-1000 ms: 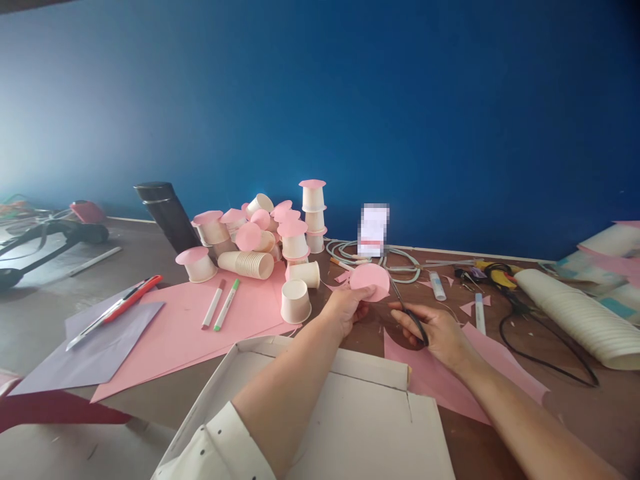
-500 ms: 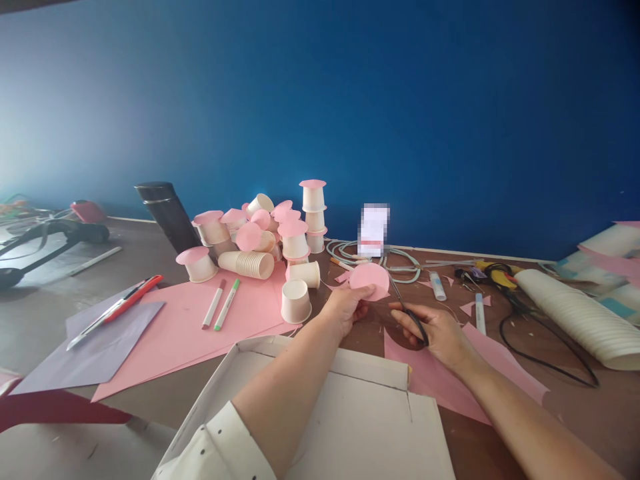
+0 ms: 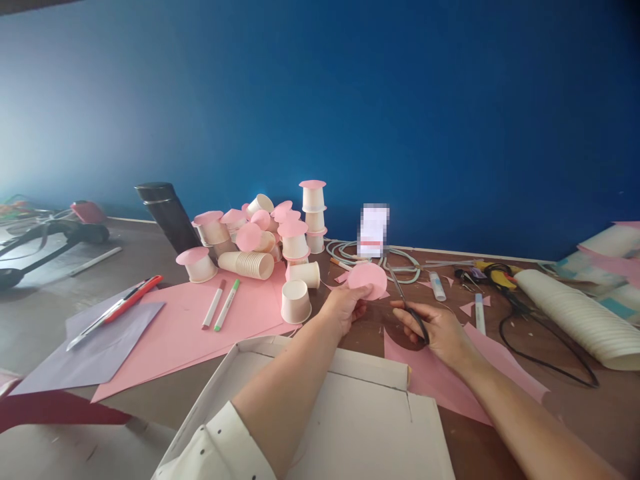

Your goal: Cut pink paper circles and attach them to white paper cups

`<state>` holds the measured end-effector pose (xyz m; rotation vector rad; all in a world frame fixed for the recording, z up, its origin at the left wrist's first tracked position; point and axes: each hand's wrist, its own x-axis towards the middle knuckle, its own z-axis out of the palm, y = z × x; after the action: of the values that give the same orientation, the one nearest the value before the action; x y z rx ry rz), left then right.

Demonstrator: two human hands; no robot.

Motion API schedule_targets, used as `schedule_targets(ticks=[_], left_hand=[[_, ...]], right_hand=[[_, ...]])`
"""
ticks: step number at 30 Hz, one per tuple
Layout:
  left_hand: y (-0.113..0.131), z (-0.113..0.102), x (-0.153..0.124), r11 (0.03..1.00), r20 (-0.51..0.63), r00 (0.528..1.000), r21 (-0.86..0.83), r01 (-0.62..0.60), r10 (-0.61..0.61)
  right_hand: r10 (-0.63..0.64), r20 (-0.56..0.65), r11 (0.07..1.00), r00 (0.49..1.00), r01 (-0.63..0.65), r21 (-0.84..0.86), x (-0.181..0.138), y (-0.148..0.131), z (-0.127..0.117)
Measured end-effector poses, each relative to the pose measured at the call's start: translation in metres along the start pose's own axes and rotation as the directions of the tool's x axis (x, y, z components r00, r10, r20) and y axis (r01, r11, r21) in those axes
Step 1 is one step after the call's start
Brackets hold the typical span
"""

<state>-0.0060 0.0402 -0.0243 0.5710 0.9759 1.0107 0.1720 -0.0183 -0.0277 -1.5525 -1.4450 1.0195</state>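
Observation:
Pinched in my left hand point(image 3: 344, 308) is a pink paper circle point(image 3: 367, 279), the thumb lying over its lower edge. My right hand point(image 3: 434, 331) is closed around the handles of black-handled scissors point(image 3: 417, 320). Their blades point up and away, just right of the circle and apart from it. Below my right hand lies a larger pink paper sheet point(image 3: 417, 373). A white cardboard box lid point(image 3: 365, 427) is under my left forearm. Left of my left hand, a white paper cup point(image 3: 296, 301) stands upside down.
Several cups with pink paper tops point(image 3: 293, 235) cluster at the back left. A red utility knife point(image 3: 123, 303) and markers point(image 3: 227, 305) lie on the left papers. A phone point(image 3: 374, 230) leans at the wall. A long cup stack point(image 3: 575, 317) and a black cable point(image 3: 545, 367) lie right.
The paper circle has shifted slightly left with my left hand, away from the scissors. A pink sliver at its lower right edge no longer hangs there as before. My right hand has barely moved.

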Motion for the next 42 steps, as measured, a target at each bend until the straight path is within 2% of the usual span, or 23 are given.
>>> schedule_targets(ticks=[10,18,22,26,31,35,42], left_hand=[[-0.002,-0.001,0.001,1.000,0.078,0.997,-0.009,0.000,0.000],[-0.002,-0.001,0.000,0.998,0.156,0.988,0.066,-0.021,0.010],[-0.004,0.000,-0.001,0.996,0.220,0.975,0.089,0.019,-0.038],[-0.007,0.002,-0.004,0.985,0.297,0.949,0.161,0.064,-0.110],[-0.011,0.002,-0.004,0.978,0.329,0.934,0.194,0.078,-0.140],[-0.010,0.002,-0.003,0.989,0.335,0.939,0.144,0.036,-0.083],[-0.009,0.002,-0.001,0.998,0.258,0.966,0.049,-0.033,0.019]], right_hand=[[0.023,-0.063,0.999,0.998,-0.020,0.040,0.004,0.002,-0.002],[0.002,-0.098,0.998,0.995,0.004,0.065,0.004,0.003,-0.002],[-0.023,-0.146,0.993,0.989,0.040,0.115,0.001,-0.003,-0.002],[-0.053,-0.117,0.983,0.992,0.073,0.171,-0.001,-0.005,-0.002],[-0.073,-0.131,0.988,0.989,0.089,0.127,0.001,-0.003,-0.003],[-0.042,-0.113,0.987,0.993,0.059,0.149,-0.001,-0.008,-0.002],[0.049,0.009,0.951,0.999,-0.049,0.305,-0.004,-0.009,0.004]])
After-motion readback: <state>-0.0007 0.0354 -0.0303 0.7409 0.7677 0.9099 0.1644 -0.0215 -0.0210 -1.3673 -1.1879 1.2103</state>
